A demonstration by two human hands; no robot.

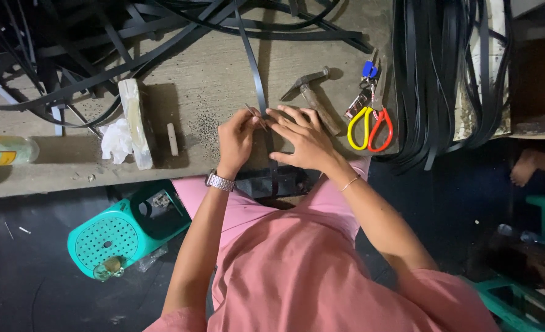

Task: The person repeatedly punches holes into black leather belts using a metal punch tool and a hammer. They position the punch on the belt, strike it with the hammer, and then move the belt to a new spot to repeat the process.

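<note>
Your left hand (235, 140) pinches thin metal pin (252, 113) in fingers, tip against black strap (259, 92) on table (217, 67). Your right hand (306, 138) lies flat, fingers spread, pressing strap (nothing clasped). Hammer (312, 95), scissors (371, 126) just beside.

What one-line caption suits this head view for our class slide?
Left hand holds a thin tool to a black strap pinned by the right hand; hammer and scissors alongside.
</note>
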